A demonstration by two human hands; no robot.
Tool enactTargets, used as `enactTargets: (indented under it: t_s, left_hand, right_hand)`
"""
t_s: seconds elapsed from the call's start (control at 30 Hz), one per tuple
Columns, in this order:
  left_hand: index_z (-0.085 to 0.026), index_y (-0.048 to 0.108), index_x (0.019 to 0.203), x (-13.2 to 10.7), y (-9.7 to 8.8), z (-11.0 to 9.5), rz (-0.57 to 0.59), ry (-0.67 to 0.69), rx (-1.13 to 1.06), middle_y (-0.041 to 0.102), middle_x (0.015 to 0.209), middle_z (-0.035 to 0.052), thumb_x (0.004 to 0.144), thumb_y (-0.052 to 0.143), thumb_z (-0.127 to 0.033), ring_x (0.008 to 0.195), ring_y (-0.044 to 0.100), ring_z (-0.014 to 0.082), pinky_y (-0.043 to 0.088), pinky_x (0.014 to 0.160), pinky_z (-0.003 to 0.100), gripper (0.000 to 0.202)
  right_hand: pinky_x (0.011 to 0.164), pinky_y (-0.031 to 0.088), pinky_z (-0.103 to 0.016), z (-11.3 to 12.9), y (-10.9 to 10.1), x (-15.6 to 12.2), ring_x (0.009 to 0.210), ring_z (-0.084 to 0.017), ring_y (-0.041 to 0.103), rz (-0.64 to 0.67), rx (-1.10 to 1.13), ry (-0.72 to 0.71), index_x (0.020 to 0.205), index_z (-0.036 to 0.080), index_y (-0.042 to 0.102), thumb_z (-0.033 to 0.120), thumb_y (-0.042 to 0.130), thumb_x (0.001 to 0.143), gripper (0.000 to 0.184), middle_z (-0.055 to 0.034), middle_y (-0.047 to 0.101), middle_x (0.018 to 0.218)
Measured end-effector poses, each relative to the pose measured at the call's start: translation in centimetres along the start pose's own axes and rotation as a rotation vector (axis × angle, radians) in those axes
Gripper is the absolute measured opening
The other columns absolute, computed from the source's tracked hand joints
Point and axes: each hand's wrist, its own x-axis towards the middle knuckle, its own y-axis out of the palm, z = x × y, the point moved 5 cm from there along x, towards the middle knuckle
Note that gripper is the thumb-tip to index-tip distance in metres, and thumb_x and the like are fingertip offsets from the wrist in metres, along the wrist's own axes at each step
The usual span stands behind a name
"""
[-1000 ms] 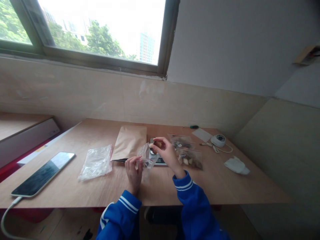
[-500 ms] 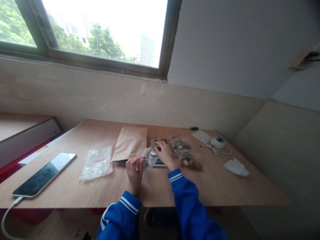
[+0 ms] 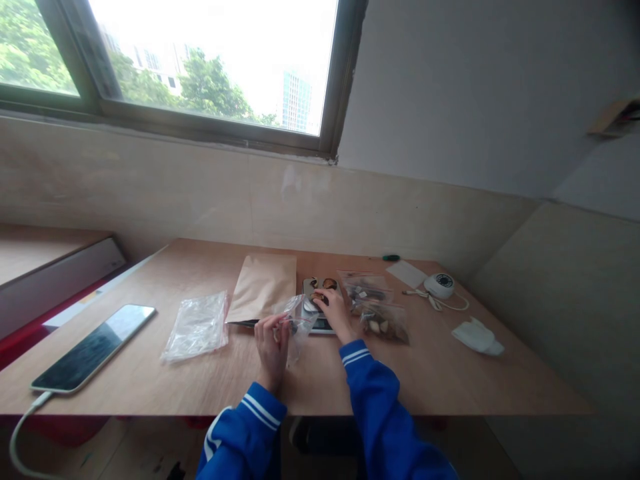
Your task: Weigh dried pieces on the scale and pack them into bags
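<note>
My left hand [image 3: 271, 343] is closed on the edge of a clear zip bag [image 3: 301, 337], whose mouth points toward a small digital scale [image 3: 323, 325]. On the scale's plate lie a few brown dried pieces [image 3: 329, 284] that look like dried mushrooms. My right hand [image 3: 334, 311] reaches over the plate from the right, fingertips pinched on one brown dried piece [image 3: 317, 297] there. Part of the plate is hidden under that hand. Just right of the scale lie two filled zip bags, a front one [image 3: 384, 325] with brown chunks and a darker one [image 3: 367, 288] behind.
A brown paper pouch [image 3: 265, 283] lies left of the scale, beside a stack of empty clear bags [image 3: 196, 327]. A phone [image 3: 95, 348] on a cable is far left. To the right are a white round device [image 3: 440, 285] with a cord and a crumpled white tissue [image 3: 477, 335].
My right hand has drawn slightly back toward me and right, uncovering more of the plate and its brown pieces. My left hand keeps hold of the clear bag. The view has shifted slightly.
</note>
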Motion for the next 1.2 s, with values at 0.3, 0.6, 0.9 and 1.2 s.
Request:
enactTargets:
  t_s: [0.3, 0.6, 0.9, 1.2]
  left_hand:
    - [-0.018, 0.06, 0.101, 0.0, -0.1, 0.2, -0.006, -0.053, -0.022, 0.062, 0.09, 0.0056, 0.089, 0.053, -0.024, 0.084, 0.057, 0.018, 0.048, 0.072, 0.031, 0.015]
    - [-0.018, 0.057, 0.103, 0.2, -0.3, 0.0, -0.021, -0.043, -0.047, 0.059, 0.092, 0.0051, 0.09, 0.051, -0.021, 0.085, 0.057, 0.017, 0.049, 0.074, 0.031, 0.015]
    - [-0.018, 0.058, 0.1, 0.3, -0.3, 0.0, -0.044, -0.074, -0.072, 0.06, 0.09, 0.005, 0.09, 0.051, -0.024, 0.084, 0.059, 0.0171, 0.05, 0.073, 0.032, 0.014]
    - [-0.018, 0.058, 0.099, 0.2, -0.3, 0.1, -0.048, -0.056, -0.051, 0.061, 0.088, 0.0049, 0.089, 0.052, -0.022, 0.083, 0.059, 0.0167, 0.05, 0.07, 0.03, 0.013]
  right_hand:
    - [0.073, 0.05, -0.03, 4.5, -4.6, -0.5, 0.079, -0.018, 0.064, 0.161, 0.433, 0.075, 0.104, 0.018, 0.07, 0.04, 0.066, 0.078, 0.034, -0.0074, 0.072, 0.097]
    - [0.075, 0.051, -0.031, 8.7, -2.7, -1.4, 0.085, -0.02, 0.065, 0.482, 0.37, -0.029, 0.101, 0.018, 0.07, 0.037, 0.068, 0.077, 0.03, -0.0066, 0.071, 0.101]
    - [0.094, 0.043, -0.037, 2.7, -2.5, 1.6, 0.109, -0.023, 0.056, -0.109, -0.009, -0.003, 0.108, 0.02, 0.066, 0.029, 0.045, 0.09, 0.029, -0.0106, 0.064, 0.113]
    - [0.096, 0.037, -0.042, -1.2, 1.4, 3.1, 0.113, -0.028, 0.05, 0.03, -0.407, 0.067, 0.124, 0.022, 0.059, 0.031, 0.054, 0.087, 0.038, -0.0146, 0.059, 0.119]
